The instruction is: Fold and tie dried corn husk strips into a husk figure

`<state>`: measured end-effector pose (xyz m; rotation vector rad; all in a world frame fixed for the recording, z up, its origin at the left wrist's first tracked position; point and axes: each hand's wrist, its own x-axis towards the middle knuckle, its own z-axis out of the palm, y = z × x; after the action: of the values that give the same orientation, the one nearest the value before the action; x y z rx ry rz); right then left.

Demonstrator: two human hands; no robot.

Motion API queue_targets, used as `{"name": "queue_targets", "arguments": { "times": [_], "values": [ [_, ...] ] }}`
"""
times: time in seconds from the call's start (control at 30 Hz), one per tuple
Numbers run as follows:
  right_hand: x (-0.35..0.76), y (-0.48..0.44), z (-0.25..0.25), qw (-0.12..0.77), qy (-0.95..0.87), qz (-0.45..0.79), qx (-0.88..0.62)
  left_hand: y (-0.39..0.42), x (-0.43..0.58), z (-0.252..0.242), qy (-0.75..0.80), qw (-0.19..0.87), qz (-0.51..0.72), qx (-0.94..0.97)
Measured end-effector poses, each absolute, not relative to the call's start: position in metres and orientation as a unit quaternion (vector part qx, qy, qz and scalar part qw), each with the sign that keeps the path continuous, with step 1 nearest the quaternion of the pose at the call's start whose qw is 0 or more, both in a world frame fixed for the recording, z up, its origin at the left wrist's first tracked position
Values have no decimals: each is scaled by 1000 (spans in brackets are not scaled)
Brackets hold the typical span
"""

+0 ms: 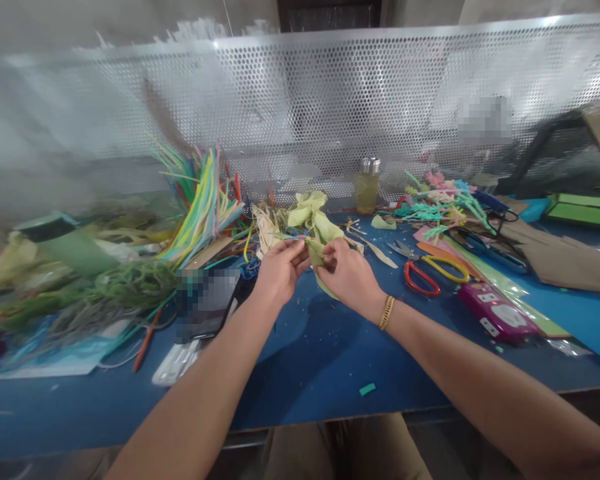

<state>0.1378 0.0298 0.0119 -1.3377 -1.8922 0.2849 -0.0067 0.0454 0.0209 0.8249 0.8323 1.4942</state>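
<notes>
Above the middle of the blue table, a sprig of pale green leaf-shaped pieces point(325, 228) is held between my two hands. The pieces look like paper or cloth; which one I cannot tell. My left hand point(280, 267) pinches the sprig's stem from the left with thumb and fingers. From the other side, my right hand point(347, 273) has its fingers closed on a lower leaf near that stem. The fingers partly hide where the pieces join. Scissors point(420, 273) with one red and one yellow handle lie to the right of my right hand.
Colourful pipe cleaners point(200, 207) stand bundled at the left, near tangled green cord point(135, 283) and a phone point(213, 303). A glass bottle point(369, 187) stands before the perforated metal screen point(340, 100). A purple case point(497, 312) and brown card point(565, 257) lie right.
</notes>
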Motion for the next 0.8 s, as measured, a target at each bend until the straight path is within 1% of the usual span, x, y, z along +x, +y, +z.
{"name": "queue_targets", "arguments": {
  "times": [0.13, 0.2, 0.47, 0.63, 0.8],
  "values": [
    [140, 36, 8, 413, -736, 171, -509, 47, -7, 19, 345, 586, 644, 351],
    [140, 35, 9, 410, -732, 179, -514, 48, -7, 18, 341, 588, 643, 352],
    [142, 23, 22, 366, -776, 37, -512, 45, -7, 21, 357, 577, 637, 365],
    [143, 21, 26, 352, -802, -20, -482, 45, -6, 20, 371, 548, 655, 365],
    [143, 23, 29, 342, -827, -67, -442, 47, -7, 15, 381, 519, 648, 407]
  ]
}}
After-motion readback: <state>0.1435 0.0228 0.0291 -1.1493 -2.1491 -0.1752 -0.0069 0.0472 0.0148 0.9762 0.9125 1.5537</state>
